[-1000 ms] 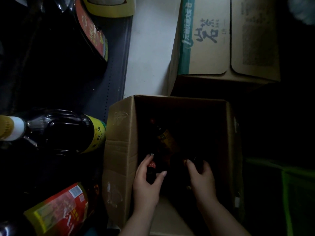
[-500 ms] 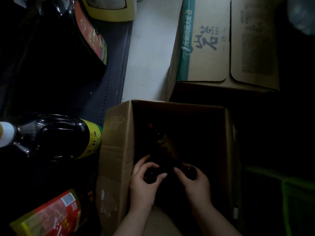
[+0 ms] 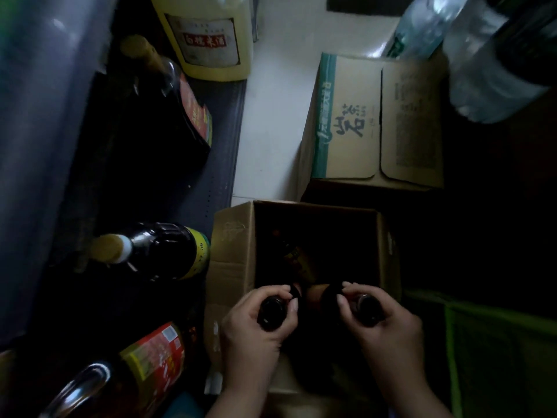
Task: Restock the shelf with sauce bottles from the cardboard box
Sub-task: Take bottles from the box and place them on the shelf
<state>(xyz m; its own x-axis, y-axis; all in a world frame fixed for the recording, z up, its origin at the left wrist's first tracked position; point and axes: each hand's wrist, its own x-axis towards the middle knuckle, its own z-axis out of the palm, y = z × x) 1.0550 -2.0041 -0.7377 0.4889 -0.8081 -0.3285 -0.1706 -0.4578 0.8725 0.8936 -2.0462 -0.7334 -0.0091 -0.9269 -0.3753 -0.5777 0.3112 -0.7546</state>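
My left hand (image 3: 256,330) grips one dark sauce bottle (image 3: 272,310) by the neck, fingers (image 3: 281,292) curled round it; my right hand (image 3: 388,333) grips a second bottle (image 3: 368,307) likewise. Both sit at the open cardboard box (image 3: 232,251), necks up for a clean lift. The shelf (image 3: 168,182) lies to my left, part stocked

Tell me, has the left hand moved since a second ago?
Yes. The left hand has risen toward the box opening, gripping a bottle.

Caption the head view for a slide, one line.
Left hand and right hand each grip a dark sauce bottle over the open cardboard box beside the shelf.
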